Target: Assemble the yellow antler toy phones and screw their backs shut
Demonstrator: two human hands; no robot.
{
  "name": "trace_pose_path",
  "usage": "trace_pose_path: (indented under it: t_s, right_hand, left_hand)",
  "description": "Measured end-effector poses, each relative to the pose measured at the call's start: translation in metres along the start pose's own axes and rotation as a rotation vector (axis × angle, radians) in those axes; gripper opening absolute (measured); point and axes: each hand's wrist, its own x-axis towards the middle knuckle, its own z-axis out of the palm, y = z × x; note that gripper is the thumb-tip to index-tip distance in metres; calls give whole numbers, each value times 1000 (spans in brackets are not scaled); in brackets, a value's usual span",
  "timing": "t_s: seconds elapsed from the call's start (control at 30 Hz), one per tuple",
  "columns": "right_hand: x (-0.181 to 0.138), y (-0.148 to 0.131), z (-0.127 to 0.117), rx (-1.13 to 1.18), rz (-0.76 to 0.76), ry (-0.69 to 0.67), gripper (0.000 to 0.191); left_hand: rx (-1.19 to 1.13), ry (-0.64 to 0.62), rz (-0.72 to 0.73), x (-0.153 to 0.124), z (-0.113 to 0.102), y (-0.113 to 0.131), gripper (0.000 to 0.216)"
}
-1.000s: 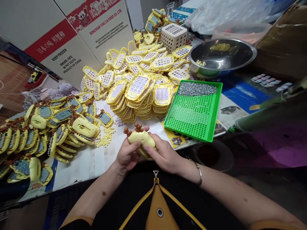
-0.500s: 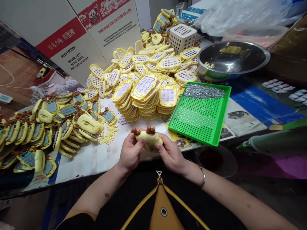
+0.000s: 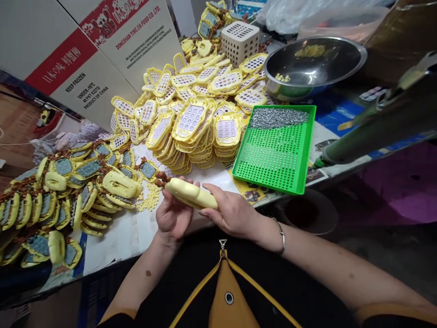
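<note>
A pale yellow toy phone point(image 3: 191, 192) with brown antlers is held tilted above the table's front edge. My right hand point(image 3: 234, 212) is closed round its lower end, thumb on top. At the antler end my left hand point(image 3: 175, 216) grips it, with part of the fingers hidden behind the toy. Just beyond my hands stand stacks of yellow front shells point(image 3: 191, 119) with lilac keypads. Left of them lie many yellow halves with grey insides and antlers point(image 3: 89, 168), beside a scatter of small yellow pieces point(image 3: 149, 198).
A green perforated tray point(image 3: 273, 157) holding many small screws lies to the right. Behind it are a steel bowl point(image 3: 316, 68) and a beige perforated box point(image 3: 240, 38). A cylindrical tool with a green tip point(image 3: 362, 132) hangs at right. A large carton point(image 3: 112, 54) stands back left.
The toy phone has been turned from facing me end-on to lying lengthwise, antlers to the left. My right hand now wraps its lower end. The view has shifted, and the hanging tool appears raised.
</note>
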Motion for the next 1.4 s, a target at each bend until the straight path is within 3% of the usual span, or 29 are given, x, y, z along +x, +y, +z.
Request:
trace_pose_path:
  t_s: [0.2,0.33,0.43,0.57,0.63,0.77,0.83,0.93,1.0,1.13,1.23,1.4]
  right_hand:
    - [-7,6,5,-237,-80,-102,51]
    - [4,6,-9,-215,83,-167,53]
    - [8,6,-15,-118,189,-204,55]
    - [-3,12,-3,340,301,-121,42]
    - [-11,17,1,475,308,-14,40]
    - [-16,22,-11,313,205,322,65]
    - [-14,21,-20,169,99,250,61]
    - [-9,17,-23,119,47,-25,25]
    - [-9,15,-17,121,80,-65,15]
    - [-12,13,-4,61,55,40,16]
    - [-13,14,-2,76,51,42,15]
    - [-22,20,-5,150,196,74,10]
  left_hand:
    - [-72,-24,-41,5,9,0,23]
    - [15,19,37,7,19,3,28]
    - [132,-20,123,4,24,-2,32]
    - [378,-62,222,-4,25,-11,45]
    - [569,-65,273,-8,23,-9,43]
    - [1035,-197,387,-16,16,5,32]
    - [1247,-313,427,-19,11,10,32]
    - [1428,-415,442,-21,4,5,29]
    - [1477,-423,456,-21,1,-3,29]
    - [1500,-412,547,-18,-3,-13,29]
    - [1434,-442,542,-16,-9,-12,27]
    - [1337,-312,613,-17,-36,-10,36]
